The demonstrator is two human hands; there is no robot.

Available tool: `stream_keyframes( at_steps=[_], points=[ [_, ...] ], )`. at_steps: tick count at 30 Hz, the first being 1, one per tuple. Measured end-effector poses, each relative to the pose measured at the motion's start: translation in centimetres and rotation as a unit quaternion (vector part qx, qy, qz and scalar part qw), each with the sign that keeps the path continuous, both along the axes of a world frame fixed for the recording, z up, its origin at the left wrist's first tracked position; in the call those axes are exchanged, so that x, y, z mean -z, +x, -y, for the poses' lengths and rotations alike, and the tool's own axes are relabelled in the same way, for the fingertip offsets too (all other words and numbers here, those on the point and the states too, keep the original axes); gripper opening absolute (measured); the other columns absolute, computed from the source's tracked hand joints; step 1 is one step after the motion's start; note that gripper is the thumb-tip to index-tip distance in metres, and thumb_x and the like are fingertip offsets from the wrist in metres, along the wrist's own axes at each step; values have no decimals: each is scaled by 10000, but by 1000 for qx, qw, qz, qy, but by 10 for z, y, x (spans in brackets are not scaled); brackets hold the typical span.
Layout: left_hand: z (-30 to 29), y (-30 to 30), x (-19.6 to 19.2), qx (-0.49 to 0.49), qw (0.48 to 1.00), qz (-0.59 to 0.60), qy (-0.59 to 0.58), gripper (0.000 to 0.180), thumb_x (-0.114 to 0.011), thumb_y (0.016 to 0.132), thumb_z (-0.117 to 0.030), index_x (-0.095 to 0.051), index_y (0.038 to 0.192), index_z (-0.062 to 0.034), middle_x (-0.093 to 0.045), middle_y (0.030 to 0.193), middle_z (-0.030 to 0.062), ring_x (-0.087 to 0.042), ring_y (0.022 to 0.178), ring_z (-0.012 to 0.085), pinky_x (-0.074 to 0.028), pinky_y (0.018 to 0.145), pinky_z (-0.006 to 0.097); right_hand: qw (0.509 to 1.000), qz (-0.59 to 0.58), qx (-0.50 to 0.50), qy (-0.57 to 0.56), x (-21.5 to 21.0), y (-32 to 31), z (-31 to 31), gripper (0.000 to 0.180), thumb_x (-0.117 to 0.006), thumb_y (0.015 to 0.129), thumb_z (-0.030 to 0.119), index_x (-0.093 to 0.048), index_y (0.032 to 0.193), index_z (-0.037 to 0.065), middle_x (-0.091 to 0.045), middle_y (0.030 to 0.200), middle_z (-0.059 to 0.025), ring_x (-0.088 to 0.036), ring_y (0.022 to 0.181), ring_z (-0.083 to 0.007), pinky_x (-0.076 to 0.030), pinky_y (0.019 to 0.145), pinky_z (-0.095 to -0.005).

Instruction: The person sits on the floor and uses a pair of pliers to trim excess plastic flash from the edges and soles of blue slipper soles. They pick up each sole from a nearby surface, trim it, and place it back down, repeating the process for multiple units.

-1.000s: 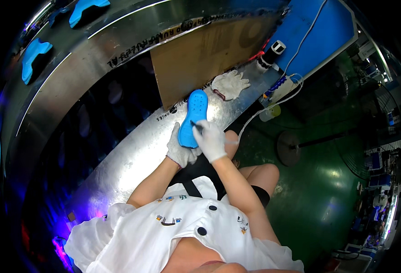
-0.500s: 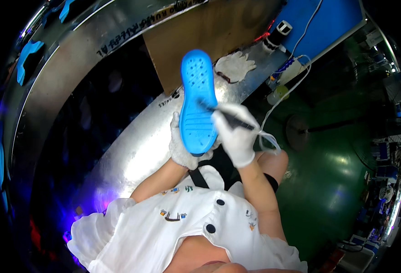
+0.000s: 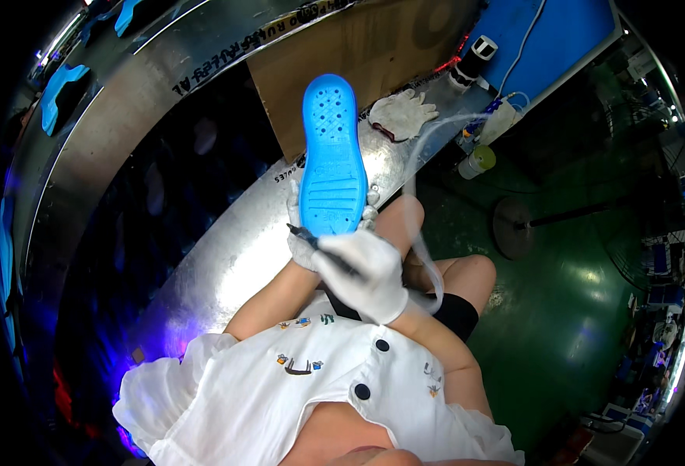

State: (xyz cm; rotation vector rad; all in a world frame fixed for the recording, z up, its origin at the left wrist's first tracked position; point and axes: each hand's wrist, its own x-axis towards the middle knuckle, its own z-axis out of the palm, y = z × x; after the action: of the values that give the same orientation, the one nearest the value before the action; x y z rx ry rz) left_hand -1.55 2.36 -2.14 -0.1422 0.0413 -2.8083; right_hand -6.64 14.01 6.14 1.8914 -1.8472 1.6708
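A blue shoe sole (image 3: 333, 159) with a grid of small holes at its far end and ridges nearer me is held up in front of my chest. My left hand (image 3: 301, 252), in a white glove, supports the sole from below, its fingers wrapped round both edges. In my gloved right hand (image 3: 366, 279) is a black pen-shaped tool (image 3: 303, 232), its tip pointing left by the sole's near end. I cannot tell whether the tip touches the sole. A pale hose (image 3: 414, 186), smeared by motion, hangs beside the right hand.
The metal bench (image 3: 233, 260) lies under my left arm. A spare white glove (image 3: 403, 115), a cardboard sheet (image 3: 342, 54) and a black-and-white cylinder (image 3: 478, 56) are beyond. More blue pieces (image 3: 61, 97) lie on the far-left line. A round stand base (image 3: 513, 227) stands on the green floor.
My right hand has moved left and toward me with the tool, from the sole's middle to its near end. The sole has shifted slightly away and left. The hose has swung.
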Motion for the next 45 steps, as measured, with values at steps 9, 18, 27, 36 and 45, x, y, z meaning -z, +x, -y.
stream_keyframes(
  at_steps=[9, 18, 27, 36, 45],
  points=[
    [23, -2, 9, -57, 989, 41, -130, 914, -371, 895, -746, -407, 1431, -6, -538, 1296, 303, -636, 970, 414, -582, 721, 475, 988, 144, 25, 40, -5, 9, 1, 135, -726, 799, 71, -650, 911, 64, -651, 803, -86, -642, 697, -255, -520, 661, -315],
    [55, 10, -10, 65, 948, 199, -238, 756, -486, 946, -567, -400, 1456, -16, -511, 1361, 290, -623, 1132, 377, -517, 987, 467, 948, -232, -163, 145, -32, -37, -14, 178, -741, 745, 110, -714, 921, 119, -707, 1008, -34, -626, 746, -218, -535, 636, -323],
    [76, 13, -58, 152, 843, 265, -444, 525, -626, 929, -365, -591, 1276, 27, -638, 1220, 203, -667, 1049, 275, -551, 925, 377, 979, -122, -94, 137, -27, -27, -14, 191, -756, 754, 108, -693, 931, 76, -701, 976, -47, -633, 770, -230, -517, 643, -318],
    [106, 15, 27, -178, 474, 124, -853, 455, -608, 944, -300, -556, 1340, -82, -557, 1342, 109, -546, 1234, 223, -432, 1060, 339, 979, -156, -53, 120, -45, -43, -17, 208, -712, 757, 167, -661, 957, 142, -685, 957, 8, -614, 737, -212, -511, 629, -322],
    [81, 21, -114, 148, 695, 311, -632, 421, -489, 1008, -293, -515, 1390, -118, -517, 1381, 124, -491, 1296, 236, -381, 1110, 330, 968, -203, -51, 139, -60, -54, -26, 235, -818, 675, 88, -708, 883, 95, -714, 931, -57, -616, 780, -254, -447, 748, -351]
  ],
)
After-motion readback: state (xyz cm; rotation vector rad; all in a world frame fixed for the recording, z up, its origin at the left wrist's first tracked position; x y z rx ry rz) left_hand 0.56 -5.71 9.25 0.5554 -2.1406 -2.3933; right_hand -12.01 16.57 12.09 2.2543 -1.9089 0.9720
